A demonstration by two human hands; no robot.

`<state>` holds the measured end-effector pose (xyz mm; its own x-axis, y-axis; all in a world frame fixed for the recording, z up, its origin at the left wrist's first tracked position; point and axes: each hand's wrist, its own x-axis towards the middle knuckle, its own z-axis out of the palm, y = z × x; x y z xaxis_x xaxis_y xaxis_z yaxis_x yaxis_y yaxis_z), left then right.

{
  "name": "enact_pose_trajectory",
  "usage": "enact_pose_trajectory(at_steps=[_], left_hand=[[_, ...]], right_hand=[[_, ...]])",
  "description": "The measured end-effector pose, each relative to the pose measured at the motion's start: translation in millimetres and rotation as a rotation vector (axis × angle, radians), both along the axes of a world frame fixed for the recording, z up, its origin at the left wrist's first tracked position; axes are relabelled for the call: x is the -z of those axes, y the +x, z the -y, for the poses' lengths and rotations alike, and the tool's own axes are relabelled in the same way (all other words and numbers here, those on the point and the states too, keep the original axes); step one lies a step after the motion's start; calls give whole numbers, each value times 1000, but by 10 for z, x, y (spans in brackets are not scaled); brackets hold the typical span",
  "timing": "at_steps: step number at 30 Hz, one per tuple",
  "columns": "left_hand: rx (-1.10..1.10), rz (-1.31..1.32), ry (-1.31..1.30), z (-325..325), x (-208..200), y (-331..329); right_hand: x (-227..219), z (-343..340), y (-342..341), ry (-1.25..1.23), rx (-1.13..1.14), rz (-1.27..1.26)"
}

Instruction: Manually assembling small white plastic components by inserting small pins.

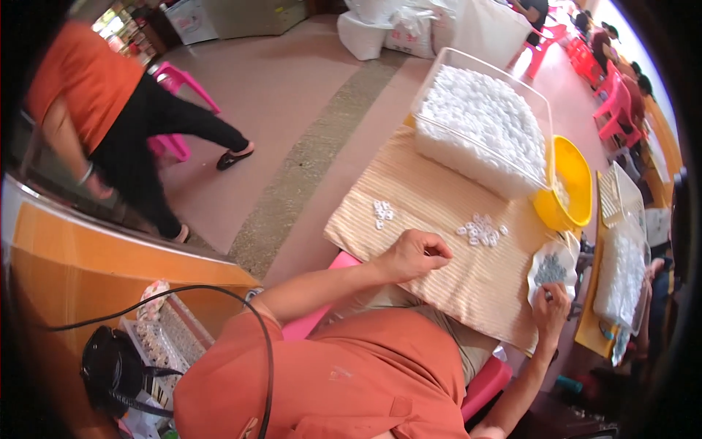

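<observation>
My left hand (417, 256) hovers over the striped cloth with its fingers curled and the thumb against the forefinger; whatever it may pinch is too small to see. At the right, my right hand (552, 311) has its fingertips pressed together at the near edge of a white dish (535, 274). Small grey pieces (553, 268) fill that dish, and I cannot make out what the fingertips grip. A loose pile of small white ring-shaped parts (482, 230) lies beyond and right of my left hand. A smaller cluster of the same parts (382, 213) is farther left.
A clear bin (482, 164) heaped with white parts stands at the cloth's (431, 183) far side. Beside it is a yellow basin (581, 179). Another clear bin (621, 278) sits on a table at right. A person in orange (91, 88) walks at the left.
</observation>
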<state>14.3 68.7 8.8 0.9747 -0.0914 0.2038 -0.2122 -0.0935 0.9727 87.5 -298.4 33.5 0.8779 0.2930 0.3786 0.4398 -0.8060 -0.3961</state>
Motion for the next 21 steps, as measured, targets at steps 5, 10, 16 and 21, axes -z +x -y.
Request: enact_pose_trajectory(at_steps=[5, 10, 16, 21], left_hand=[[29, -323, -261, -9, -27, -21], [49, -351, -266, 13, -40, -27], [57, -361, -244, 34, -41, -37], [87, -383, -243, 39, -7, -24]], right_hand=[[-42, -82, 9, -22, 80, 26], [18, -32, -30, -29, 90, 70], [59, 43, -14, -64, 84, 36], [56, 61, -25, -62, 75, 27]])
